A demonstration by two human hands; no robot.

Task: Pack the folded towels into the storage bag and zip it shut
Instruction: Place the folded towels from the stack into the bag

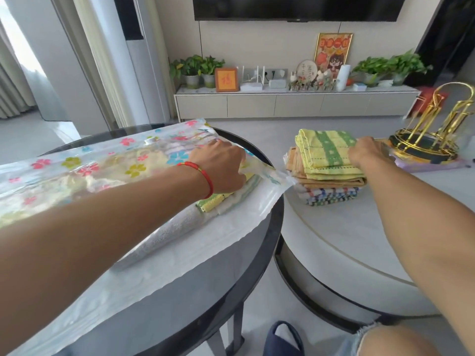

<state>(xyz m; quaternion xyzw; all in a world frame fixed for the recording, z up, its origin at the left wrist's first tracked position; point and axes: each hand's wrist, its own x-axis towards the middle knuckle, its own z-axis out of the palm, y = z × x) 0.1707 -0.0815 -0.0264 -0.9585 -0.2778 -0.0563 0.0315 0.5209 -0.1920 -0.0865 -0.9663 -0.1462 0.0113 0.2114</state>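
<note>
Our left hand [221,165] pinching the storage bag [102,176] mouth at frame centre, our right hand [367,152] gripping the top folded towel [326,152] on the stack, centre right

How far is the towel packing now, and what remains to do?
Partly done. Some towels already lie inside the flowered storage bag, where the left hand rests at its open mouth. In hand: the right hand grips the yellow-green towel atop the stack on the white table. Left: the stacked towels, then zipping the bag.
</note>
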